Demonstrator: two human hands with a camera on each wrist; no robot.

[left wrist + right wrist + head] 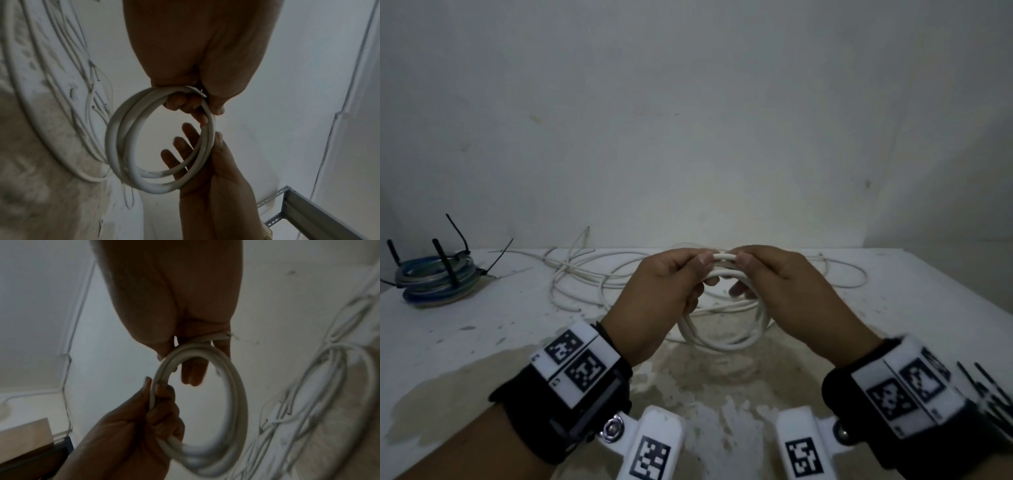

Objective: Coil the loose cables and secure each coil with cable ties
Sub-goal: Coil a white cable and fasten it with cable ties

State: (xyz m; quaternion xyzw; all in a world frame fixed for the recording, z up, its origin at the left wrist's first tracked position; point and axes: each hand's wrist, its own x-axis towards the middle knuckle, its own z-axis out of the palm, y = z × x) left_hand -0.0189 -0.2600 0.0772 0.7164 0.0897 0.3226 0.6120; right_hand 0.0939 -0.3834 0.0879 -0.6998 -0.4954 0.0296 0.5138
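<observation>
We hold a white coil (724, 329) between both hands, lifted above the middle of the table (482, 329), nearer its front edge. Our left hand (657, 291) pinches the top of the coil between thumb and forefinger, the other fingers curled under the loops. Our right hand (787, 291) pinches the same top stretch just beside the left, thumb above; its lower fingers (180, 146) reach straighter through the ring. The coil has several turns lying together and hangs down from the hands.

Behind the hands, loose cable (585, 274) sprawls in wide loops toward the back edge, spreading to both sides; whether it joins the coil we cannot tell. At the left edge near the back sits a blue coil (438, 281), bound with black ties (445, 263) whose tails stick up. More black ties (986, 390) lie at the right edge by our right wrist, blurred.
</observation>
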